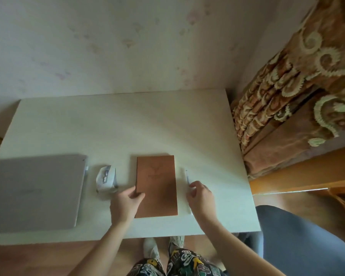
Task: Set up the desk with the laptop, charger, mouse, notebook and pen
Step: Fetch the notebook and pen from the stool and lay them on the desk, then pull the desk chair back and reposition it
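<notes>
Already along the tabletop's [127, 120] near edge lay closed laptop [36, 192], mouse [105, 179], notebook [156, 186] under the left hand's [126, 204] thumb, pen [187, 177] pinched by the right hand [200, 198]; no charger showed.

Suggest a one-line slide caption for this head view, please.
Left hand touches brown notebook, right hand at pen, beside mouse and closed laptop.

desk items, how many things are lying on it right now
4. Closed laptop at the left end, white mouse beside it, brown notebook in the middle, pen right of the notebook. No charger is visible; it may be out of frame.
</notes>
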